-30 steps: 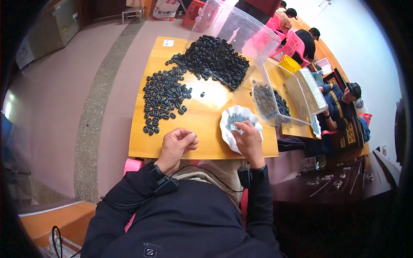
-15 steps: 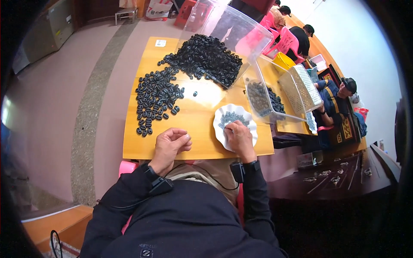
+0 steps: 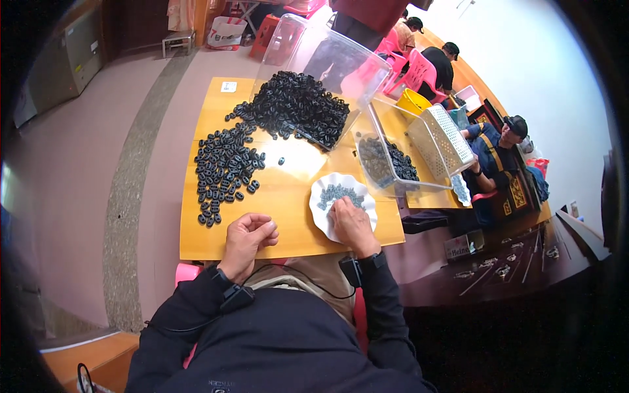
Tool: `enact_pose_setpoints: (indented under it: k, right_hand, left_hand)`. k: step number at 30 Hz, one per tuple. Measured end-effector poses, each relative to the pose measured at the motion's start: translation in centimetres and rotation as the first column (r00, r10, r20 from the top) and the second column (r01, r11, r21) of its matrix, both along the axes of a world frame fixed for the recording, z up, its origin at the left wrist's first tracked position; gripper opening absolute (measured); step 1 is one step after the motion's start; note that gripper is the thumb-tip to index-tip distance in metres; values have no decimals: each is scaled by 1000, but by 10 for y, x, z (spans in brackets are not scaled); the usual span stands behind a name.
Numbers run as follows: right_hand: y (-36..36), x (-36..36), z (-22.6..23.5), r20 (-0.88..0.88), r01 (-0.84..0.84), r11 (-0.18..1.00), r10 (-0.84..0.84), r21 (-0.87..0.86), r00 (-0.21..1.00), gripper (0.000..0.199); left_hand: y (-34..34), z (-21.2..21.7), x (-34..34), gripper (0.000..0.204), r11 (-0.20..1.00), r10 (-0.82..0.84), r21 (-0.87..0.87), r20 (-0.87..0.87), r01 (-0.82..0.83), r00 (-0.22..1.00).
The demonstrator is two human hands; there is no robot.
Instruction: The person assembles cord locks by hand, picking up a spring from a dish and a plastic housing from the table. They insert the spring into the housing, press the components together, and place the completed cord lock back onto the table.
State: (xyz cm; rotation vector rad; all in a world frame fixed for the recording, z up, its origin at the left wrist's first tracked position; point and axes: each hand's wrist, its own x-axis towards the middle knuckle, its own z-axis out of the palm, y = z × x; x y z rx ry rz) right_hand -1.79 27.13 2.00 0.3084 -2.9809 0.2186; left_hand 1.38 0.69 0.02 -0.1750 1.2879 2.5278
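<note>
My right hand (image 3: 354,226) reaches into a white scalloped bowl (image 3: 317,198), its fingers pinched together at a heap of small grey-blue pieces (image 3: 339,192). Whatever sits between those fingertips is hidden. Near the front edge of the wooden table, my left hand (image 3: 249,242) hovers with curled fingers and the thumb pressed to them; I cannot make out anything in its grip. Beyond it spreads a pile of small black oval parts with two holes each (image 3: 226,167). A single such part (image 3: 282,160) lies apart, between pile and bowl.
A clear plastic bin (image 3: 357,56) lies tipped, a mass of black parts (image 3: 298,108) at its mouth. To its right stand another clear bin (image 3: 386,187), a white perforated basket (image 3: 445,137) and a yellow tub (image 3: 413,101). A co-worker (image 3: 491,150) sits at the right; others sit farther back.
The view has shifted, so the table and its contents appear lower and farther left. My right hand stays in the bowl and my left hand keeps its curled pose.
</note>
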Motion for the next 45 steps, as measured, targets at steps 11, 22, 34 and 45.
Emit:
enact_pose_setpoints:
  k: [11, 22, 34, 45]
  right_hand:
    - [2, 8, 9, -41, -16, 998, 14, -54, 999, 11]
    - [3, 3, 9, 23, -11, 999, 10, 40, 1000, 11]
    - [5, 6, 10, -286, -157, 918, 50, -364, 957, 9]
    - [-20, 15, 12, 29, 12, 386, 38, -923, 999, 6]
  left_hand:
    - [1, 2, 1, 15, 1000, 2, -5, 3, -2, 1000]
    - [1, -2, 1, 13, 1000, -3, -9, 7, 3, 1000]
    - [1, -2, 1, 12, 1000, -8, -18, 5, 9, 1000]
    - [3, -1, 0, 14, 997, -68, -40, 29, 70, 997]
